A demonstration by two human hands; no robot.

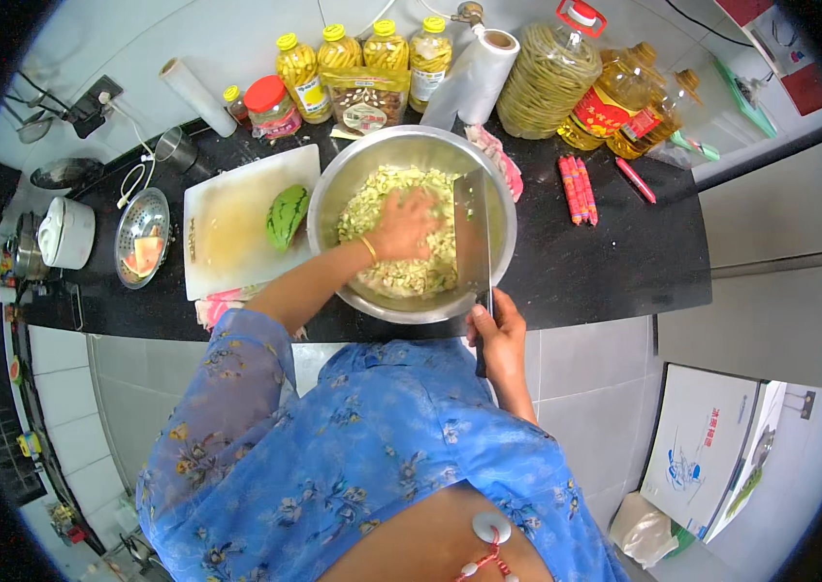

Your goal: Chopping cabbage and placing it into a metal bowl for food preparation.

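Observation:
A large stainless steel bowl [411,311] holds finely chopped pale green vegetable [403,280]. My left hand [409,224] lies palm down on the chopped pieces, fingers spread and somewhat blurred; what is under the palm is hidden. My right hand [502,331] grips the black handle of a cleaver [472,240]. Its broad blade reaches up over the bowl's right side, with a few green bits stuck to it. Left of the bowl, a striped green watermelon piece [287,217], rind up, rests on a wet white cutting board [229,218].
A steel colander [142,211] with watermelon pieces [145,252] stands farther left. Behind the bowl are yellow-lidded jars [384,52], a plastic film roll [476,76], a large pickle jar [545,87] and oil bottles [611,98]. Red-wrapped sausages [578,190] lie right on the black countertop [622,269].

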